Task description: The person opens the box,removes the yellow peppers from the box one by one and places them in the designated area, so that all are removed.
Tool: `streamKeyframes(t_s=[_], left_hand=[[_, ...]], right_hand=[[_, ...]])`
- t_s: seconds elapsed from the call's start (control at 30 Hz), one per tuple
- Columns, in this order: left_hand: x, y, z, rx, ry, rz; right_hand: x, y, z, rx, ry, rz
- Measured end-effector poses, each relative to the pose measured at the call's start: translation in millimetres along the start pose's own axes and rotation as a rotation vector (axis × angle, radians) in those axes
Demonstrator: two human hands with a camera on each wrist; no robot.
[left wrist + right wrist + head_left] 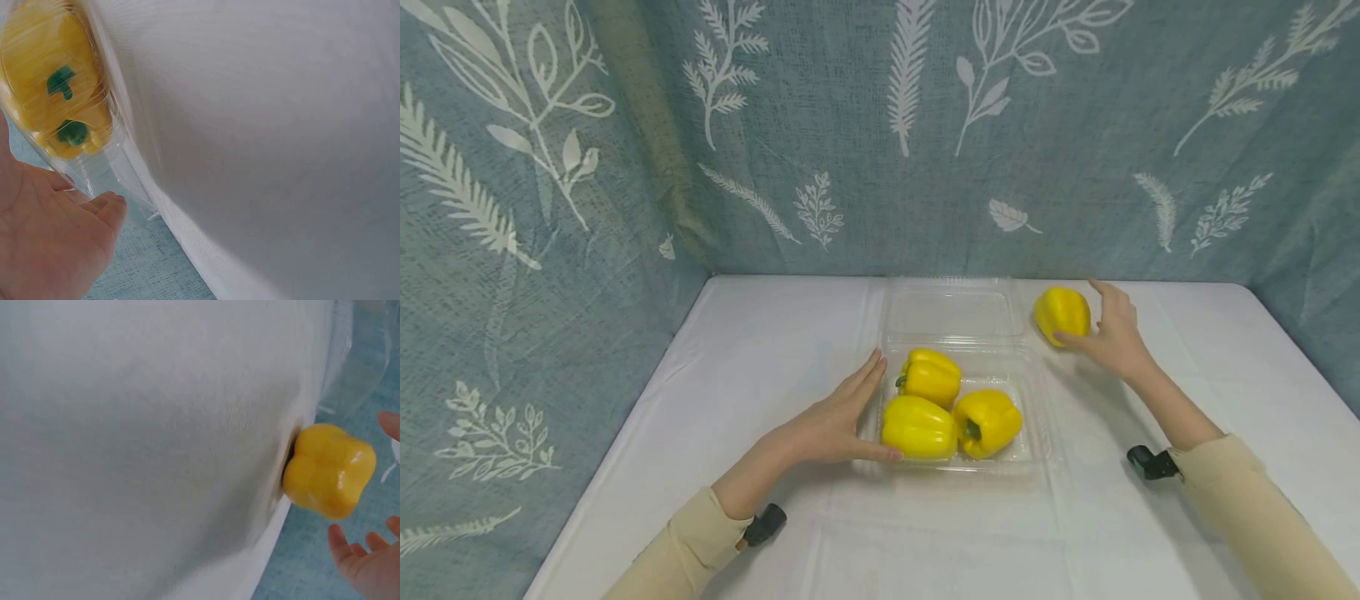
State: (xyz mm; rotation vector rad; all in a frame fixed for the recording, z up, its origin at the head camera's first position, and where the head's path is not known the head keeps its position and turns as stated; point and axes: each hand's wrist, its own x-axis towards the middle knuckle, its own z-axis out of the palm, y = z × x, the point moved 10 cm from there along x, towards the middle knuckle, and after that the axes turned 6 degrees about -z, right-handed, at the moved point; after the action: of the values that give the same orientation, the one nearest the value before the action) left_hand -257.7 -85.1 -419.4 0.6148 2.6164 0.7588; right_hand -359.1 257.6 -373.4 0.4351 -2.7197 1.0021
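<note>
Three yellow bell peppers, among them a front left one (pixel 919 427), a back one (pixel 929 377) and a right one (pixel 988 422), lie in a clear plastic clamshell box (pixel 1033 442). My left hand (pixel 835 425) rests at the box's left side, fingers extended and thumb at the front corner. In the left wrist view, green stems show through the box wall. Another yellow bell pepper (pixel 1063 314) sits on the table right of the box lid. My right hand (pixel 1112 333) is beside it, thumb and fingers spread; in the right wrist view the fingers (pixel 338 542) stand apart from this pepper (pixel 329 470).
The box's transparent lid (pixel 955 315) lies folded back toward the far edge of the white-covered table (pixel 760 358). Behind and to the sides hangs a blue-green curtain (pixel 850 167) with white leaf prints.
</note>
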Motion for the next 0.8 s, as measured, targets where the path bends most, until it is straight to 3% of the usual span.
streamKeyframes(t_s=[0.3, 0.57, 0.8], left_hand=[[-1.1, 2.1, -1.3, -0.010, 0.009, 0.015], [-0.6, 0.3, -0.4, -0.002, 0.004, -0.002], [-1.3, 2.6, -0.7, -0.011, 0.005, 0.007]], right_hand=[[-15.1, -28.5, -0.7, 0.120, 0.011, -0.060], [-26.4, -57.5, 16.7, 0.246, -0.105, -0.104], [-35.1, -82.2, 32.2, 0.287, -0.212, -0.173]])
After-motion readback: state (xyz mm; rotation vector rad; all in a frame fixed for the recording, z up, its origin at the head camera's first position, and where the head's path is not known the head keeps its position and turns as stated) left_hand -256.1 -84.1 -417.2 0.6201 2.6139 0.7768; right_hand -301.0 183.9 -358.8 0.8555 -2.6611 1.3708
